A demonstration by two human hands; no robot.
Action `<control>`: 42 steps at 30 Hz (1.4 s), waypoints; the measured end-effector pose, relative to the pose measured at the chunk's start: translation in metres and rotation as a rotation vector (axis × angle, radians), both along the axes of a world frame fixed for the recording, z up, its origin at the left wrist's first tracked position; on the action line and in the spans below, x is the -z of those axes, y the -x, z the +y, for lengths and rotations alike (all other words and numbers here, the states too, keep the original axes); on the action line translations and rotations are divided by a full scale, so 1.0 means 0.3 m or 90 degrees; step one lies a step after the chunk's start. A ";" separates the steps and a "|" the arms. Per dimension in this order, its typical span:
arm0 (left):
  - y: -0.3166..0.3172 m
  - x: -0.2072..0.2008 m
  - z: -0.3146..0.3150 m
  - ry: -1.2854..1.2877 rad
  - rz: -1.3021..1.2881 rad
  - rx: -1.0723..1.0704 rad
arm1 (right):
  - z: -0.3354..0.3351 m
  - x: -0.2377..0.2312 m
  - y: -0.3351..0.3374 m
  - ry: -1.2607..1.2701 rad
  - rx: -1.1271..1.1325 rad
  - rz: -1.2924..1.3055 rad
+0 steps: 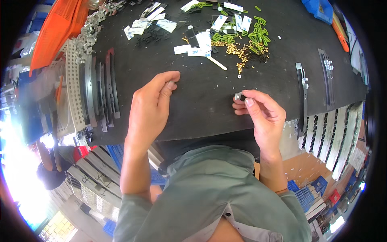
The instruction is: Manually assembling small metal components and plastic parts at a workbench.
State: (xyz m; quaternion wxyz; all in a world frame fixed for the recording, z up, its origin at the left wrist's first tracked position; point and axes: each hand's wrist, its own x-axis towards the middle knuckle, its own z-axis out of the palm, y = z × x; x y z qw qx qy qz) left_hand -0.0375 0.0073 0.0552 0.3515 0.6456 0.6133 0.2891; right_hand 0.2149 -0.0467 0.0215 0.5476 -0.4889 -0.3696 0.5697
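- Closest to the lens is a grey-green shirt (209, 189) on the person's chest, with both bare forearms rising from it toward a black table (193, 109).
- Right hand (262, 115) hovers over the near part of the table; its thumb and forefinger are pinched shut on a small metal piece (238, 96), held at the fingertips just above the dark surface.
- Left hand (151, 107) is curled, thumb pressed against the forefinger near the tip; something tiny may sit between them, but I cannot tell what, it is too small to make out.
- Both hands are apart from each other, with bare table between them.
- Farther back, beyond the right hand, lies a scatter of little brass bits (236, 50), beside a heap of green plastic clips (258, 34).
- White paper strips (197, 44) lie mixed with small black parts (151, 36) around the middle rear of the table.
- A pale wooden stick (217, 62) rests slanted near the brass bits.
- To the left, a stack of long curved dark bars (100, 90) lies by the table edge, next to a pale perforated strip (72, 88).
- To the right, two more dark curved bars (301, 94) lie separately, well away from the hands.
- An orange crate (56, 30) sits at the far left corner.
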 end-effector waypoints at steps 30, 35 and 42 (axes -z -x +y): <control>-0.075 0.048 0.023 -0.120 0.136 0.048 | -0.052 -0.030 -0.029 0.073 -0.009 0.074; -0.066 0.057 0.049 -0.122 0.159 0.141 | -0.147 -0.022 -0.014 0.133 -0.070 0.152; -0.112 0.024 0.015 -0.164 0.218 0.200 | -0.125 -0.008 0.023 0.203 -0.031 0.138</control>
